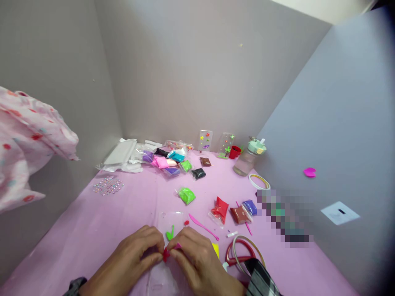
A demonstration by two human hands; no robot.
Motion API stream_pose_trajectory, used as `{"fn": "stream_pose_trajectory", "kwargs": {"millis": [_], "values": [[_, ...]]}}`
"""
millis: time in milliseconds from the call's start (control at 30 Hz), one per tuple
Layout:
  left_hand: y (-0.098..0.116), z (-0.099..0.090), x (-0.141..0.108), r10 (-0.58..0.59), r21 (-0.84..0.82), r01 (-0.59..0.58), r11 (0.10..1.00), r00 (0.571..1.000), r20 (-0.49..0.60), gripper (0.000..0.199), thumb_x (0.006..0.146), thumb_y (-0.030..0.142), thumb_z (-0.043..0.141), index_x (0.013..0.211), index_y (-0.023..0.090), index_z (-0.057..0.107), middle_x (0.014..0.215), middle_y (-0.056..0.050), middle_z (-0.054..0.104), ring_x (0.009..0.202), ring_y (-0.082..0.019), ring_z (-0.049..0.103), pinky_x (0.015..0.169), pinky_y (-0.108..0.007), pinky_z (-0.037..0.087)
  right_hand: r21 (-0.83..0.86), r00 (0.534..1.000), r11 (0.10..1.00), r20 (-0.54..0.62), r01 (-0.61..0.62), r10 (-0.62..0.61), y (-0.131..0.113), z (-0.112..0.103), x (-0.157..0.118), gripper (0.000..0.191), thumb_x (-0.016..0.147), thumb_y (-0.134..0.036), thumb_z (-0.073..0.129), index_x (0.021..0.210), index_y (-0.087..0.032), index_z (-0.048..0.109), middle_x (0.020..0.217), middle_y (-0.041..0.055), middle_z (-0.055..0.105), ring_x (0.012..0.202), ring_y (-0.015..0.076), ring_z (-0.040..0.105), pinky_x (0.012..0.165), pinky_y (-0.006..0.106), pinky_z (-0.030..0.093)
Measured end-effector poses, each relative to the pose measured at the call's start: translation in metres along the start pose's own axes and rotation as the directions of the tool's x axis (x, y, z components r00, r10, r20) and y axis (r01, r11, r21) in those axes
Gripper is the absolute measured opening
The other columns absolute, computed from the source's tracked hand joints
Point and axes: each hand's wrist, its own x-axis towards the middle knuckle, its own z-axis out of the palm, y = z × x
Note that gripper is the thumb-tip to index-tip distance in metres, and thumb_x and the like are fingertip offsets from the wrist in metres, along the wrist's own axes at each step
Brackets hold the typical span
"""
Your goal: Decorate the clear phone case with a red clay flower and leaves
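A small piece of red clay [166, 254] is pinched between the fingertips of my left hand [135, 253] and my right hand [199, 257]. A bit of pink shows between my right fingers; its shape is mostly hidden. Both hands are over a clear phone case [165, 216] lying on the table. On the case, just beyond my fingers, are a green clay leaf and stem [169, 234]. A small red clay lump [186, 223] sits near the case's edge. To the right lies a pink modelling knife [203, 227].
Clay packets lie ahead: green [187, 195], red [220, 209] and brown [240, 215]. Hoops [237, 250] lie beside my right wrist. A water bottle [249, 158] and decorated clear cases [205, 140] stand at the back. Rhinestones [108, 186] lie left; patterned cloth [33, 144] hangs there.
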Motion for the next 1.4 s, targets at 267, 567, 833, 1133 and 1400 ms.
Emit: {"fn": "stream_pose_trajectory", "kwargs": {"millis": [267,567,833,1133,1400], "values": [[-0.002,0.002,0.0,0.008,0.077,-0.009,0.997,1.0,0.007,0.013,0.094,0.022,0.054,0.082,0.023,0.06,0.091,0.0,0.065,0.09,-0.019,0.06,0.079,-0.027,0.043,0.093,0.998,0.994,-0.016,-0.056,0.057,-0.001,-0.003,0.001,0.02,0.1,-0.02,0.049,0.09,-0.019,0.066,0.085,0.0053,0.066,0.082,0.0175,0.06,0.076,0.028,0.045],[-0.004,0.0,-0.001,0.007,0.043,-0.006,0.999,1.0,-0.007,0.013,0.096,0.022,0.053,0.086,0.025,0.061,0.096,0.001,0.063,0.094,-0.017,0.06,0.083,-0.026,0.044,0.262,0.969,0.945,-0.091,-0.198,0.228,0.001,-0.007,0.004,0.02,0.099,-0.024,0.053,0.086,-0.018,0.067,0.082,0.0024,0.064,0.078,0.015,0.058,0.071,0.025,0.042],[-0.001,0.001,0.0,-0.026,-0.049,0.022,0.999,0.996,-0.083,0.013,0.097,0.027,0.052,0.098,0.028,0.065,0.098,0.002,0.067,0.094,-0.018,0.062,0.084,-0.028,0.046,0.278,0.947,0.941,-0.197,-0.195,0.255,0.002,-0.026,0.002,0.018,0.099,-0.028,0.055,0.09,-0.019,0.067,0.082,0.0009,0.062,0.077,0.0142,0.058,0.07,0.025,0.042],[-0.002,0.007,0.005,0.074,0.05,-0.069,0.996,0.993,-0.091,0.016,0.096,0.025,0.055,0.088,0.025,0.068,0.094,-0.001,0.066,0.093,-0.02,0.061,0.083,-0.031,0.046,0.251,0.945,0.952,-0.229,-0.173,0.232,0.001,-0.032,0.0,0.017,0.098,-0.024,0.055,0.088,-0.018,0.068,0.084,0.0021,0.066,0.079,0.0151,0.06,0.071,0.026,0.044],[-0.009,0.01,0.005,0.108,0.098,-0.099,0.99,0.99,-0.095,0.017,0.096,0.023,0.056,0.09,0.027,0.071,0.093,-0.001,0.065,0.093,-0.02,0.06,0.083,-0.031,0.047,0.229,0.95,0.96,-0.228,-0.16,0.213,0.0,-0.033,0.0,0.017,0.098,-0.022,0.056,0.087,-0.018,0.068,0.083,0.0018,0.067,0.079,0.0152,0.06,0.072,0.027,0.044]]}}
